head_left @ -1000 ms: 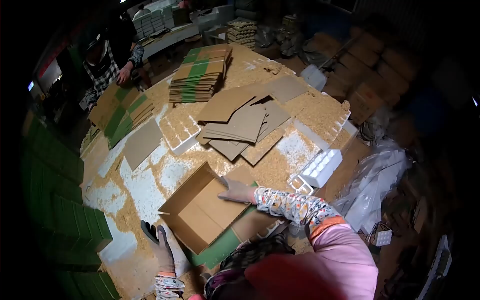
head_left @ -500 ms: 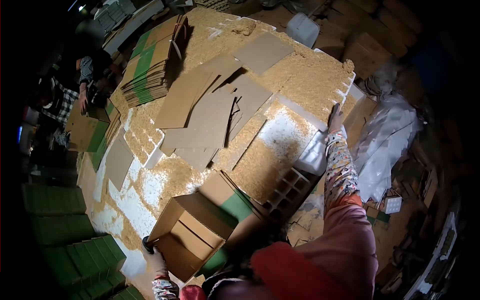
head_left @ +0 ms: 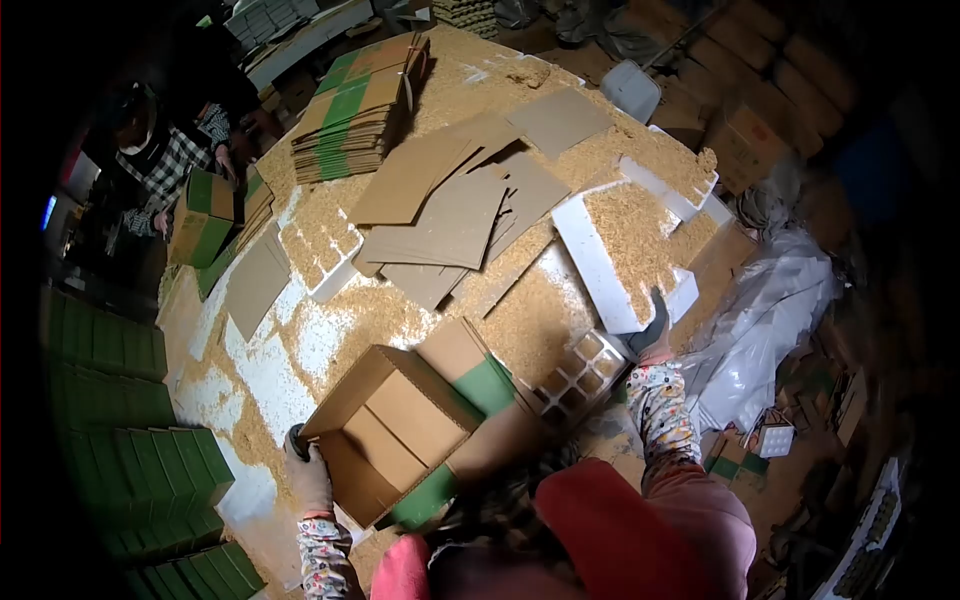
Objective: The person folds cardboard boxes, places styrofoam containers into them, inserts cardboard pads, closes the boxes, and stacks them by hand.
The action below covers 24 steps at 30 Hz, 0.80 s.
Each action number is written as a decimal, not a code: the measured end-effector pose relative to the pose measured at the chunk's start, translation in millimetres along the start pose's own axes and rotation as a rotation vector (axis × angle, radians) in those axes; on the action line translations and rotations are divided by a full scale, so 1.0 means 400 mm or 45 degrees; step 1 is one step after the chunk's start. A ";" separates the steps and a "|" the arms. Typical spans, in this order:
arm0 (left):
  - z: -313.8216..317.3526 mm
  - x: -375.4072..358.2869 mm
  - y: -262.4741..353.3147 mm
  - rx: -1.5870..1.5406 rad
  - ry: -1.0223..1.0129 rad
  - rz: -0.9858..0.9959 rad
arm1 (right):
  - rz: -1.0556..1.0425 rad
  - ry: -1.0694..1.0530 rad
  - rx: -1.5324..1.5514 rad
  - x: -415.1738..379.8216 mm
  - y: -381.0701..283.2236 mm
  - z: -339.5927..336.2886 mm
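Note:
My left hand [head_left: 311, 478], in a glove with dark fingers, grips the left rim of an open cardboard box [head_left: 395, 420]. The box stands tilted at the table's near edge, with bare cardboard inside. My right hand [head_left: 654, 335], gloved too, is closed on the near end of a white foam tray [head_left: 590, 260]. Sawdust fills the tray's top, and it sits askew from the foam around it. Just below that hand is a white tray with square compartments [head_left: 580, 370]. Folded green-and-brown cardboard [head_left: 465, 365] lies beside the box.
Flat cardboard sheets [head_left: 440, 220] lie on the sawdust-covered foam. Behind them stands a stack of folded cartons [head_left: 350, 115]. Green cartons [head_left: 150, 470] are piled at left, and clear plastic sheeting [head_left: 770, 310] lies at right. A co-worker [head_left: 165, 165] handles a carton at far left.
My right hand has come nearer to me and closed on the foam tray, which has shifted and turned out of its row. My left hand keeps its hold on the box. The view has shifted.

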<state>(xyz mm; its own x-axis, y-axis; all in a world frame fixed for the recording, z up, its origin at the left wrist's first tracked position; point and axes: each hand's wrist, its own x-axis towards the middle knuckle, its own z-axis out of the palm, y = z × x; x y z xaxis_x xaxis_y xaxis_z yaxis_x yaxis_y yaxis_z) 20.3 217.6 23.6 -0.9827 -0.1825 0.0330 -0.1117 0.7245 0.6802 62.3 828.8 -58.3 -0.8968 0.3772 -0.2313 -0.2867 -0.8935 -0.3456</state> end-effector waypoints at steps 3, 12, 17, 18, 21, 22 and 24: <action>0.032 0.033 -0.059 -0.339 0.170 0.193 | 0.340 -0.023 -0.060 -0.059 0.069 0.010; 0.008 0.091 0.020 -1.741 -0.521 -0.370 | -0.047 -1.650 -1.929 -0.063 0.301 0.519; -0.004 0.071 0.024 -1.828 -0.564 -0.501 | 0.598 -1.210 -1.959 -0.113 0.578 0.605; -0.010 0.063 0.008 -1.713 -0.371 -0.579 | 0.576 -1.043 -1.980 -0.152 0.620 0.588; 0.010 0.065 -0.103 -0.473 0.010 -0.118 | -0.074 -0.955 -2.176 -0.196 0.708 0.454; 0.018 0.052 -0.119 -0.565 0.102 -0.077 | -0.255 -0.989 -2.186 -0.191 0.720 0.430; -0.003 0.013 -0.018 -0.841 0.115 -0.309 | -0.316 -1.264 -1.973 -0.161 0.676 0.495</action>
<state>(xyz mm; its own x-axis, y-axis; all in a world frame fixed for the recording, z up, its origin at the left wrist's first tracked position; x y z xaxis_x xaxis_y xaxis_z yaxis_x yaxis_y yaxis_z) 16.2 210.8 19.8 -0.9221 -0.3627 -0.1346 -0.1846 0.1066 0.9770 -24.3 514.7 43.2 -0.8959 -0.3260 0.3018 -0.4131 0.3615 -0.8359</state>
